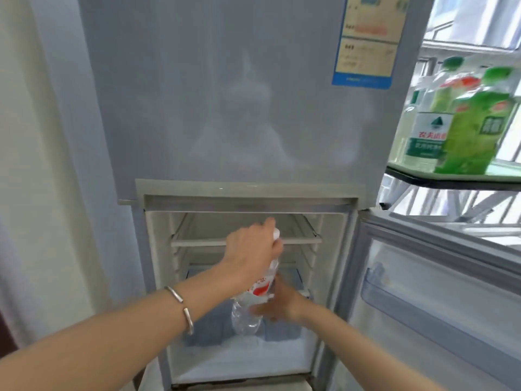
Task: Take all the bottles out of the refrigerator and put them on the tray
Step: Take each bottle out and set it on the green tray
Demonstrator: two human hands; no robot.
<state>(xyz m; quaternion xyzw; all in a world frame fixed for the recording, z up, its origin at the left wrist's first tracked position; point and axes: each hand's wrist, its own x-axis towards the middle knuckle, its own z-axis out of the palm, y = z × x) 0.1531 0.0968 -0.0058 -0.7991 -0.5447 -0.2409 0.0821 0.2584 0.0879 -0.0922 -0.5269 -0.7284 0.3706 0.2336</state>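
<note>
Clear bottle with red-and-white label, at 6 o'clock of the view, tilted with its cap toward 12 o'clock inside the open lower compartment of the refrigerator. Gripped from above by the left hand, fingers curled tight round neck and cap, probably to steer it under the shelf. Cradled lower down by the right hand, fingers wrapped round the body from 3 o'clock, somewhat blurred; likely taking the weight. Two-handed hold judged a guard against slipping on a cold, smooth wall. Bracelet on the left wrist, at 8 o'clock. Door swung open toward 4 o'clock, leaving a path out. Tray at 3 o'clock, already carrying a green bottle and a water bottle, perhaps another behind. No other bottle visible in the compartment; possibly the last one.
</note>
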